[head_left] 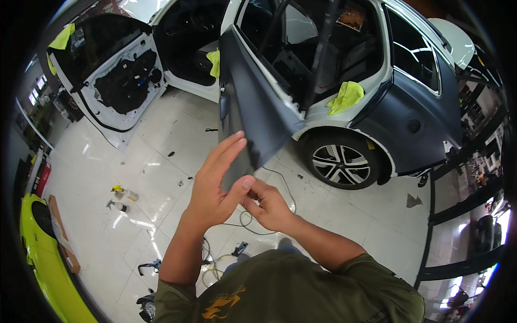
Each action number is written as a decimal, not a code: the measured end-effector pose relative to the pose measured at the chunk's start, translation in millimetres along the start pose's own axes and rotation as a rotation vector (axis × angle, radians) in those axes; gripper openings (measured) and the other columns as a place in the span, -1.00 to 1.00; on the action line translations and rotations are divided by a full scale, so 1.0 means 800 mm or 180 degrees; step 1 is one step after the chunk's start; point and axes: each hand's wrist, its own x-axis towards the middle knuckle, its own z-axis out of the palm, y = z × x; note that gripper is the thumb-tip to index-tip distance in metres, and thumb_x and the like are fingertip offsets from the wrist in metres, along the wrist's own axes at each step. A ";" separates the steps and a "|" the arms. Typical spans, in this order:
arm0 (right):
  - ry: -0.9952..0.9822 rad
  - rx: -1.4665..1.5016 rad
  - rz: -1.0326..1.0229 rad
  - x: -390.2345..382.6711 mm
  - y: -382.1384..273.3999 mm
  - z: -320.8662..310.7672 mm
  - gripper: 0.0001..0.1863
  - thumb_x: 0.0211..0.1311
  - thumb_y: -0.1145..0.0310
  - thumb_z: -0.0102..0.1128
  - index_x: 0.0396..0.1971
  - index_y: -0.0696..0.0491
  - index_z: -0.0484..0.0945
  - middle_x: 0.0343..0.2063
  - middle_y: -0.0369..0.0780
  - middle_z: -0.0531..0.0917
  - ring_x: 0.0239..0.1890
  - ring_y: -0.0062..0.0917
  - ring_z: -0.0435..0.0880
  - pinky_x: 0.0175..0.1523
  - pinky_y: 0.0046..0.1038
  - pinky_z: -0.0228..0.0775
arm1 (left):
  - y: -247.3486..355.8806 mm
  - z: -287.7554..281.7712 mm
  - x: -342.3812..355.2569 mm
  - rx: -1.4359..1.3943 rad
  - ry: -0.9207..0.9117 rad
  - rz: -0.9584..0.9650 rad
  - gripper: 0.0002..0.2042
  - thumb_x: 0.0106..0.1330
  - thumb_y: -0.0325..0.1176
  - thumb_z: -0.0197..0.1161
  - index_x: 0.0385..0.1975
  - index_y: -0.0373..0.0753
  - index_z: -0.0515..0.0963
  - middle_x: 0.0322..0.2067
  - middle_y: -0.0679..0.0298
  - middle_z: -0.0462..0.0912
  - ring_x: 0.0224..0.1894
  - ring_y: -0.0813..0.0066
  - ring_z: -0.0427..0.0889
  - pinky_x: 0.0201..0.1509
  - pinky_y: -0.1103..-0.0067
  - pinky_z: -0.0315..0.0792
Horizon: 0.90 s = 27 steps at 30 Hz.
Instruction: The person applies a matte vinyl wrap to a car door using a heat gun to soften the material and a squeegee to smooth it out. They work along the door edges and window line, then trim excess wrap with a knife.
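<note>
Left hand: raised, palm turned inward, fingers straight, thumb spread apart; left hand (pixel 210 188) is open, right beside the lower end of the grey door panel, closed around nothing; firm contact can't be told.
Right hand: fingers bent, tips by the left thumb; whether right hand (pixel 274 207) pinches an edge there, can't tell.
Grey door panel: dark, satin-looking; grey door panel (pixel 258 113) slants down from the car's side toward both hands, lower corner just above the right hand, blurry near the tip.
Car: white car body (pixel 318 117) with dark grey rear quarter panel (pixel 420 118); black-and-silver alloy wheel (pixel 342 166) under the arch.
Front door: swung wide at left, inner shell of front door (pixel 124 81) exposed.
Cloths: yellow-green cloth (pixel 346 98) above the rear wheel, others on the front door and beside the grey panel.
Floor: glossy tiles; spray bottles (pixel 119 205) standing at left, thin cable (pixel 288 185) looping behind the hands.
Far left: yellow-green car (pixel 43 253), cardboard strip (pixel 62 234) alongside.
Clothing: olive T-shirt (pixel 312 285).
</note>
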 end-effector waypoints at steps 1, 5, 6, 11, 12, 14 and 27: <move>-0.0365 0.0001 -0.0163 0.003 -0.009 -0.007 -0.67 0.22 0.42 0.15 -0.02 0.18 0.44 -0.21 -0.03 0.57 -0.17 -0.38 0.62 -0.05 -0.46 0.43 | 0.004 0.003 0.007 0.0050 -0.0101 0.0062 -0.49 0.13 -0.34 0.29 0.10 -0.36 0.40 0.13 -0.02 0.41 0.17 0.03 0.40 0.24 0.37 0.25; 0.0235 0.0542 0.0173 0.018 -0.009 -0.070 -0.66 0.26 0.47 0.09 0.03 0.18 0.43 -0.06 -0.10 0.57 0.02 -0.46 0.56 0.08 -0.44 0.38 | 0.014 0.009 0.008 0.1417 0.0443 -0.0255 -0.49 0.13 -0.41 0.25 0.13 -0.36 0.36 0.16 -0.06 0.37 0.13 0.09 0.42 0.24 0.39 0.24; 0.0241 0.0682 0.0135 0.023 -0.013 -0.082 -0.68 0.27 0.48 0.07 0.02 0.18 0.44 -0.06 -0.14 0.57 0.03 -0.49 0.54 0.11 -0.45 0.35 | 0.012 -0.004 0.002 0.1508 0.0411 -0.0324 -0.48 0.14 -0.49 0.22 0.16 -0.35 0.33 0.19 -0.01 0.35 0.17 0.16 0.40 0.23 0.43 0.26; -0.0053 0.0830 -0.0090 0.017 -0.003 -0.102 -0.70 0.29 0.45 0.08 0.00 0.16 0.47 -0.13 -0.20 0.62 -0.08 -0.52 0.59 0.05 -0.49 0.38 | 0.012 -0.021 -0.030 0.0565 0.0369 -0.0864 -0.46 0.20 -0.58 0.11 0.24 -0.35 0.26 0.25 0.07 0.30 0.26 0.30 0.32 0.28 0.48 0.22; -0.0134 0.0882 0.0073 0.010 0.010 -0.102 -0.71 0.29 0.44 0.08 -0.01 0.17 0.47 -0.15 -0.19 0.63 -0.10 -0.51 0.60 0.04 -0.49 0.39 | 0.018 -0.007 -0.029 0.0553 0.0445 -0.1000 -0.46 0.18 -0.60 0.10 0.24 -0.35 0.26 0.24 0.05 0.31 0.27 0.25 0.32 0.29 0.45 0.21; -0.0336 0.0944 0.0398 -0.012 0.045 -0.095 -0.71 0.30 0.41 0.08 -0.02 0.17 0.48 -0.20 -0.17 0.65 -0.14 -0.51 0.62 0.01 -0.48 0.41 | 0.021 0.016 -0.034 0.0471 0.0589 -0.1086 -0.45 0.19 -0.62 0.07 0.25 -0.35 0.24 0.26 0.02 0.29 0.29 0.24 0.29 0.31 0.43 0.19; -0.4058 -0.0284 0.2103 -0.315 0.348 -0.056 -0.48 0.27 0.02 -0.03 0.02 0.15 0.49 -0.12 0.07 0.59 -0.02 -0.06 0.54 0.09 -0.19 0.36 | 0.009 0.016 -0.056 0.0455 0.0844 -0.1071 -0.41 0.17 -0.61 0.12 0.27 -0.37 0.19 0.28 -0.02 0.25 0.30 0.18 0.30 0.33 0.47 0.16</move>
